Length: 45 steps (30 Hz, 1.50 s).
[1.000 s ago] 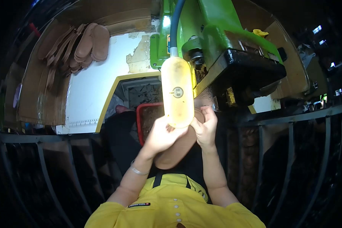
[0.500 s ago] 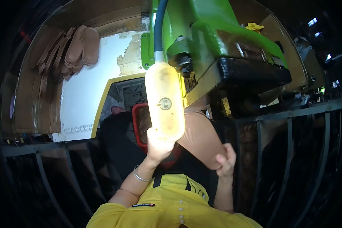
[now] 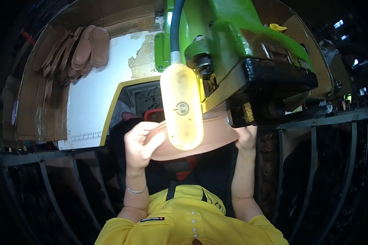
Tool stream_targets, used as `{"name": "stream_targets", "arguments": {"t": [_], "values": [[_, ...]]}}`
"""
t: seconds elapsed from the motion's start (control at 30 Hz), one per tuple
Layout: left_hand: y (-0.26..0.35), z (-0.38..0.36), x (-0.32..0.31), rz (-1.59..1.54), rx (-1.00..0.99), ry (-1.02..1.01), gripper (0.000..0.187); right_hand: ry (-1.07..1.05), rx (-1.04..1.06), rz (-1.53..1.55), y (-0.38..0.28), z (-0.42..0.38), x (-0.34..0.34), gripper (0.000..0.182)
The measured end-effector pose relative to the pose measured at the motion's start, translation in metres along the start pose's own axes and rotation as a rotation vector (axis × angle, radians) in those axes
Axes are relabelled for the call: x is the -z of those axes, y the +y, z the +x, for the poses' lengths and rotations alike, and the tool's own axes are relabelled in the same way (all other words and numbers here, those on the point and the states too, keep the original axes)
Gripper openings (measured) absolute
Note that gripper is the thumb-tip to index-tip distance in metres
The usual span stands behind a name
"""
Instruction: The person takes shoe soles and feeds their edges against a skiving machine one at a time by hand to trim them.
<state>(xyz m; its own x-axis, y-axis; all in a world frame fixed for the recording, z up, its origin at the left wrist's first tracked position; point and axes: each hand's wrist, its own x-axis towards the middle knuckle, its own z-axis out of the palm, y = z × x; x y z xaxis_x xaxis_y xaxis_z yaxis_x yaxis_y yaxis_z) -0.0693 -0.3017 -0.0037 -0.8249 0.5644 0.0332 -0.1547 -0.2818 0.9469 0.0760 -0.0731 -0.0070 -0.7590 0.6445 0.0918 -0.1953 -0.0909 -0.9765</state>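
A brown shoe sole (image 3: 216, 134) lies crosswise in front of my body, held at both ends. My left hand (image 3: 141, 145) grips its left end, thumb on the near face and fingers behind. At the other end, my right hand (image 3: 246, 136) is closed on the sole, close under the black part of the green machine (image 3: 241, 45). A glowing lamp (image 3: 182, 108) on a flexible neck hangs in front of the sole and hides its middle.
On the white worktop (image 3: 90, 98) at left, several brown soles (image 3: 84, 49) lean in a cardboard box (image 3: 37, 118). A red container (image 3: 153, 114) is partly visible behind the lamp. Metal railings (image 3: 315, 163) run along both sides.
My left hand has moved left from beside the lamp and now holds the sole's left end. The sole has swung from slanting to crosswise, and my right hand has risen.
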Motion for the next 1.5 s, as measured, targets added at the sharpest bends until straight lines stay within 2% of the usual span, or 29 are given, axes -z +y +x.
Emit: {"name": "stream_targets", "arguments": {"t": [0.07,0.13,0.2,0.27,0.33,0.4,0.47,0.53,0.6,0.63,0.67,0.73,0.77,0.8,0.83,0.87,0.9,0.93,1.0,1.07,1.13,1.2,1.27,1.3,1.33,1.37,1.4,1.43,1.5], "values": [[-0.005,-0.004,0.022,-0.065,0.049,0.028,0.019,-0.08,0.048,-0.073,0.002,-0.001,-0.013,0.039],[-0.01,-0.012,0.043,-0.098,0.096,0.04,0.017,-0.089,0.13,0.043,-0.002,0.0,-0.041,0.057],[-0.013,-0.021,0.052,-0.081,0.148,0.081,0.013,-0.142,0.105,0.098,0.0,0.002,-0.049,0.058],[-0.029,-0.034,0.067,-0.085,0.16,0.031,0.016,-0.252,0.126,0.135,0.005,0.004,-0.054,0.06],[-0.04,-0.049,0.064,-0.06,0.232,-0.025,0.02,-0.245,0.136,0.085,-0.003,0.004,-0.056,0.06],[-0.054,-0.065,0.061,-0.009,0.338,-0.14,0.017,-0.236,0.041,0.039,-0.006,0.005,-0.056,0.054],[-0.078,-0.079,0.047,0.018,0.395,-0.23,0.017,-0.225,0.073,0.006,-0.003,0.007,-0.056,0.051],[-0.08,-0.083,0.013,0.106,0.433,-0.285,0.032,-0.217,0.106,-0.026,0.001,0.007,-0.061,0.048],[-0.096,-0.09,-0.01,0.167,0.446,-0.312,0.04,-0.12,-0.003,0.026,0.003,0.005,-0.068,0.028],[-0.097,-0.09,-0.016,0.244,0.43,-0.366,0.035,-0.127,-0.014,-0.129,-0.006,0.003,-0.067,0.033],[-0.098,-0.085,-0.02,0.361,0.287,-0.441,0.037,-0.112,-0.002,-0.126,-0.006,0.0,-0.063,0.033],[-0.086,-0.057,-0.009,0.514,0.124,-0.782,0.045,-0.069,0.01,-0.465,-0.007,-0.005,-0.047,0.041],[-0.062,-0.033,-0.011,0.501,0.06,-0.767,0.05,-0.119,-0.008,-0.429,-0.017,-0.005,-0.031,0.044],[-0.04,-0.01,-0.01,0.483,-0.003,-0.751,0.056,-0.045,0.097,-0.813,-0.05,-0.006,-0.018,0.04],[-0.038,0.013,0.014,0.843,-0.334,-0.642,0.059,0.181,0.164,-0.755,-0.057,-0.002,0.0,0.035],[-0.049,0.026,0.056,0.853,-0.041,-0.299,0.048,0.437,0.062,-0.608,-0.063,0.0,0.019,0.028],[-0.042,0.062,0.072,0.879,0.098,-0.104,0.035,0.552,0.215,-0.471,-0.077,0.006,0.024,0.021],[-0.033,0.094,0.088,0.841,-0.379,0.173,0.035,0.608,0.197,-0.399,-0.083,0.012,0.036,0.023],[-0.016,0.158,0.132,1.085,-0.486,0.433,0.044,0.761,0.322,-0.215,-0.071,0.047,0.031,0.029],[-0.024,0.228,0.182,1.369,-0.57,0.651,0.06,0.733,0.208,-0.138,-0.032,0.096,0.03,0.031],[-0.043,0.267,0.178,1.566,-0.355,0.959,0.066,0.548,0.101,-0.125,0.015,0.136,0.025,0.034],[-0.079,0.291,0.185,1.695,-0.426,1.017,0.063,0.607,0.028,-0.301,0.042,0.158,0.012,0.046],[-0.077,0.3,0.186,1.829,-0.47,1.102,0.06,0.578,-0.148,-0.339,0.037,0.152,0.006,0.053],[-0.066,0.297,0.175,1.809,-0.273,0.938,0.057,0.582,-0.024,-0.255,0.06,0.145,0.011,0.057],[-0.058,0.288,0.169,1.77,-0.065,0.788,0.053,0.554,-0.069,-0.181,0.058,0.13,0.006,0.059],[-0.057,0.282,0.167,1.773,-0.118,0.789,0.049,0.514,-0.126,-0.108,0.056,0.113,0.0,0.061],[-0.057,0.276,0.167,1.78,-0.173,0.79,0.045,0.526,0.142,-0.181,0.113,0.115,0.018,0.053],[-0.058,0.269,0.17,1.623,-0.168,0.777,0.046,0.46,0.127,-0.171,0.152,0.099,0.025,0.053],[-0.056,0.239,0.161,1.416,-0.168,0.74,0.051,0.312,-0.185,-0.271,0.206,0.047,0.038,0.048]]}}
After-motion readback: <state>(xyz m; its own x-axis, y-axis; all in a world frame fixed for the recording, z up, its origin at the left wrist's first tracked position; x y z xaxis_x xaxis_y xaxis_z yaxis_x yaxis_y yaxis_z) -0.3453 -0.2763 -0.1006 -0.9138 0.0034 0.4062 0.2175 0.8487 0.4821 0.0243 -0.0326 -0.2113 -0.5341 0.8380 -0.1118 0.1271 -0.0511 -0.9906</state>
